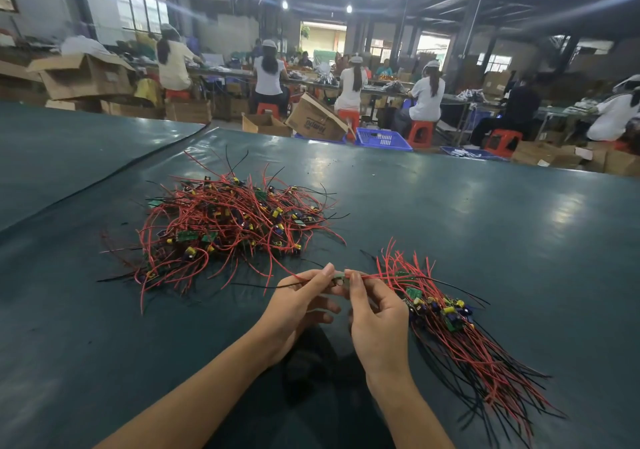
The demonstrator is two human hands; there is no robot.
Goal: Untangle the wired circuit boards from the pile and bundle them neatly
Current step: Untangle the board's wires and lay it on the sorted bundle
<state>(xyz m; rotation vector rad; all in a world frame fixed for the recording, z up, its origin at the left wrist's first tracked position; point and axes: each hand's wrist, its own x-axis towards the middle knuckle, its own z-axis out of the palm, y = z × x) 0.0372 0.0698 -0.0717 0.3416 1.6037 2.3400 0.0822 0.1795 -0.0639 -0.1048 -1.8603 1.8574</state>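
A tangled pile (228,227) of small green circuit boards with red and black wires lies on the dark green table, ahead and to the left. To the right lies a sorted bundle (460,331) with its boards side by side and wires fanning toward me. Between them my left hand (298,306) and my right hand (377,313) pinch one small circuit board (339,279) at their fingertips. Its red and black wires trail left toward the pile and right over the bundle.
The dark green table cover (485,227) has a raised seam running off to the far left. Beyond the far edge are cardboard boxes (317,121), a blue crate (382,138), red stools and several seated workers at benches.
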